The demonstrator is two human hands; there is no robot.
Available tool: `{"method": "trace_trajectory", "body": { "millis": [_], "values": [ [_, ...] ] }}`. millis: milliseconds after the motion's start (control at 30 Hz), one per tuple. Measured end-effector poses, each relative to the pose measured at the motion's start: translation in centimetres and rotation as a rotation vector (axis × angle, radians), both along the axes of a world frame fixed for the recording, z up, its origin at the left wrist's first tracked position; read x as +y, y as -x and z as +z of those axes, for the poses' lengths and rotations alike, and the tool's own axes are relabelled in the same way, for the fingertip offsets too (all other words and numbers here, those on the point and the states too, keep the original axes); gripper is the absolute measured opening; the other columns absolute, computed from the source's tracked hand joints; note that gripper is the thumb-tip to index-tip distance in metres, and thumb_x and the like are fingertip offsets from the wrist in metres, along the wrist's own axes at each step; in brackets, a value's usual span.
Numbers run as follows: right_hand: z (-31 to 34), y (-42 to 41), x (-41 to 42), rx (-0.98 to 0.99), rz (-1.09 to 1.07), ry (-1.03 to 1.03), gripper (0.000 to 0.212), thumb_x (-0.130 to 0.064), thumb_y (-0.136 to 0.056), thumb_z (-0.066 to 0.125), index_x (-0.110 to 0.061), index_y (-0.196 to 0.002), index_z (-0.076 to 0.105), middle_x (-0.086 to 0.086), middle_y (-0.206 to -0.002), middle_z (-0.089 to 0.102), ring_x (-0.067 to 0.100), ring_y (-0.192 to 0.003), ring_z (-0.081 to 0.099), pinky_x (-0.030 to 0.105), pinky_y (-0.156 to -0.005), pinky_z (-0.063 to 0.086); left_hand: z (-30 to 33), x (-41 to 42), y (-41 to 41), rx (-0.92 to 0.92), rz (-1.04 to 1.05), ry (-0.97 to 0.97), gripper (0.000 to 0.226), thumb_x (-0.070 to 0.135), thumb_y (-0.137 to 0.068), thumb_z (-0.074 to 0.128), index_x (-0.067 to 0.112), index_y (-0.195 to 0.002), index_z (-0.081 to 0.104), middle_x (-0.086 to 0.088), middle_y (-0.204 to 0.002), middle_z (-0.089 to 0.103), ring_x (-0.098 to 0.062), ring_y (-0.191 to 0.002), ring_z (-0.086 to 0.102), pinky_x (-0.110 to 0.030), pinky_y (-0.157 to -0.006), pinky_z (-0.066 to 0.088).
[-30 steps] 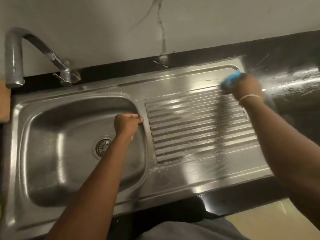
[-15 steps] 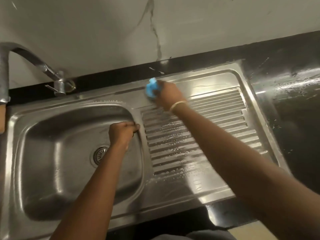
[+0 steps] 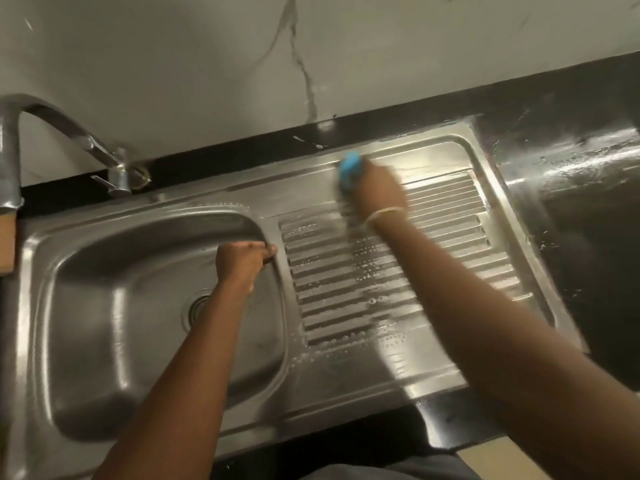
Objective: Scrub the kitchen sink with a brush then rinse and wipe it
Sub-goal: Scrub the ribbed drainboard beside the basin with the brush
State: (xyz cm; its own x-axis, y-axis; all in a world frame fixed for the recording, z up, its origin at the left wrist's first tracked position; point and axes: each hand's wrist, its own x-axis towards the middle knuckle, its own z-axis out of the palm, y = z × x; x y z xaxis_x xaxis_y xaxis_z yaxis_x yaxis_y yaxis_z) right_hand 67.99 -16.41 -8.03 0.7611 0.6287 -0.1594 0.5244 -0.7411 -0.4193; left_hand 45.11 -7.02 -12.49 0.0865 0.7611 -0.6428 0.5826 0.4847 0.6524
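Change: since half a second ago the right hand (image 3: 377,188) and its brush (image 3: 350,171) have slid rightward along the far strip of the drainboard; the left hand has kept its place on the basin edge.
Countertop (image 3: 571,188): black and glossy, wet streaks shining to the right of the sink.
Sink (image 3: 346,382): stainless steel, basin on the left with a round drain (image 3: 199,308), ribbed drainboard (image 3: 349,282) on the right, foam bubbles scattered over the ribs.
Faucet (image 3: 62,126): curved metal spout at far left, its base behind the basin.
Right hand: blurred, fingers curled around the brush, pressing it onto the flat metal just beyond the ribs; a pale band circles the wrist.
Left hand (image 3: 240,263): fist-like, fingers hooked over the basin's right rim where it meets the drainboard, gripping that edge.
Brush: bright blue, only its far end shows past the right hand; bristles cannot be made out.
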Motion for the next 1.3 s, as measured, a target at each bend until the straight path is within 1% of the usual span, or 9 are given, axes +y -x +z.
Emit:
{"method": "trace_trajectory", "body": {
  "millis": [100,200,433,567,700,833,933,1100,1300],
  "values": [
    [0.9,8.4,3.8,0.124,0.277,-0.052,0.023,-0.033,-0.095,0.056,-0.019,-0.113,0.062,0.001,-0.088,0.068,0.023,-0.081,0.066,0.029,-0.068,0.045,0.5,0.3,-0.6,-0.003,-0.001,0.02,0.014,0.01,-0.069,0.085,0.017,-0.072,0.073,-0.007,-0.084,0.074,-0.02,-0.079,0.069,-0.034,-0.081,0.059],
    [1.2,7.3,3.0,0.178,0.349,-0.059,0.03,-0.032,-0.095,0.057,-0.021,-0.123,0.06,0.006,-0.102,0.071,0.025,-0.088,0.067,0.029,-0.071,0.042,0.4,0.4,-0.8,-0.007,0.0,-0.03,0.018,0.009,-0.066,0.087,0.018,-0.072,0.073,-0.005,-0.079,0.073,-0.019,-0.073,0.067,-0.034,-0.08,0.059],
    [1.6,-11.0,-10.8,0.019,-0.2,0.022,0.035,-0.037,-0.088,0.068,-0.011,-0.112,0.067,0.014,-0.099,0.07,0.03,-0.093,0.066,0.028,-0.074,0.038,-0.7,1.2,-0.8,-0.028,0.071,0.013,0.03,0.01,-0.066,0.088,0.012,-0.091,0.074,-0.006,-0.081,0.073,-0.02,-0.076,0.071,-0.031,-0.077,0.058],
    [1.3,-10.2,-13.6,0.013,-0.341,0.02,0.03,-0.032,-0.091,0.059,-0.014,-0.114,0.064,0.014,-0.102,0.07,0.034,-0.097,0.067,0.03,-0.075,0.041,-0.9,1.6,-1.0,-0.004,0.061,0.029,0.03,0.012,-0.065,0.088,0.014,-0.091,0.072,-0.007,-0.085,0.074,-0.017,-0.076,0.071,-0.032,-0.08,0.058],
    [0.6,2.5,-8.3,0.131,-0.029,-0.002,0.025,-0.034,-0.098,0.051,-0.018,-0.117,0.058,0.001,-0.078,0.059,0.03,-0.083,0.065,0.032,-0.067,0.04,-0.4,1.5,-1.6,-0.027,0.031,0.043,0.032,0.01,-0.074,0.083,0.012,-0.103,0.068,-0.005,-0.083,0.069,-0.015,-0.077,0.066,-0.031,-0.085,0.055],
    [1.2,8.6,-6.0,0.214,0.238,0.001,0.041,-0.036,-0.097,0.051,-0.029,-0.137,0.049,0.011,-0.107,0.07,0.032,-0.092,0.067,0.038,-0.077,0.054,0.1,0.3,-1.6,-0.041,0.033,-0.006,0.033,0.01,-0.078,0.08,0.009,-0.109,0.067,-0.009,-0.091,0.066,-0.011,-0.067,0.06,-0.027,-0.073,0.054],
    [1.0,2.1,-9.5,0.105,0.105,0.038,0.029,-0.044,-0.095,0.052,-0.03,-0.12,0.055,0.008,-0.093,0.07,0.031,-0.086,0.068,0.035,-0.071,0.052,0.0,-0.8,-0.9,-0.09,0.048,0.024,0.035,0.009,-0.082,0.076,0.003,-0.114,0.064,-0.01,-0.094,0.067,-0.009,-0.07,0.062,-0.026,-0.075,0.053],
    [2.8,-9.5,-20.0,-0.011,-0.239,0.083,0.026,-0.032,-0.089,0.058,-0.022,-0.113,0.062,0.012,-0.1,0.07,0.033,-0.093,0.067,0.039,-0.081,0.053,0.3,-2.0,-0.4,-0.112,0.052,0.035,0.037,0.005,-0.082,0.075,0.0,-0.116,0.062,-0.013,-0.097,0.067,-0.013,-0.076,0.064,-0.03,-0.085,0.05],
    [1.5,-5.0,-28.4,0.049,-0.276,0.012,0.033,-0.027,-0.095,0.056,-0.019,-0.127,0.061,0.017,-0.109,0.07,0.038,-0.097,0.067,0.038,-0.084,0.05,0.0,-2.5,-0.4,-0.107,0.059,0.021,0.035,0.004,-0.082,0.075,-0.001,-0.115,0.064,-0.007,-0.082,0.065,-0.007,-0.064,0.061,-0.028,-0.083,0.05]
  ]
}}
